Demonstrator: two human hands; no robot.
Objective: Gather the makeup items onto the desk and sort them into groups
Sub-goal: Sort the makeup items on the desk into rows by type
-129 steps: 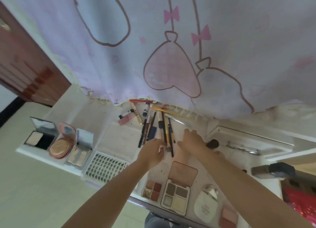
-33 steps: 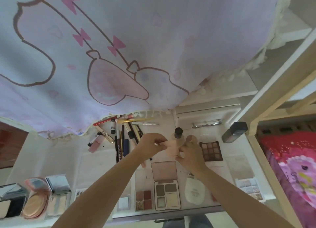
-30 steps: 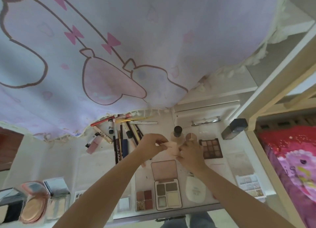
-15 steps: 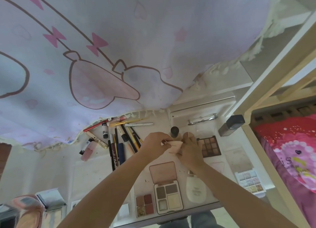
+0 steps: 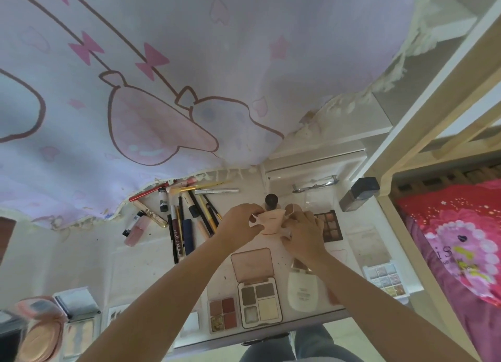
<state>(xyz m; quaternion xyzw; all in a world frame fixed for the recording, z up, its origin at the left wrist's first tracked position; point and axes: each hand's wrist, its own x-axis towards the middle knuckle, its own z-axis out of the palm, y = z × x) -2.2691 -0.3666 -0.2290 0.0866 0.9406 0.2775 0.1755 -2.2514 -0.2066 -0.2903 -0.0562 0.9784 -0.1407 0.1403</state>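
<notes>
Sachet [image 5: 271,220] pinched by fingers of both hands | open palette [image 5: 260,303]: four pans | desk [image 5: 135,264]

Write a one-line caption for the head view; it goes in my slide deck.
Both hands, left hand and right hand, hold a pink sachet above the desk among sorted makeup.

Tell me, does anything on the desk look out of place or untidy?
Mostly the pencils and tubes: they lie in a loose, crossed heap near the curtain, not in rows. The open palettes sit side by side at the front edge.
</notes>
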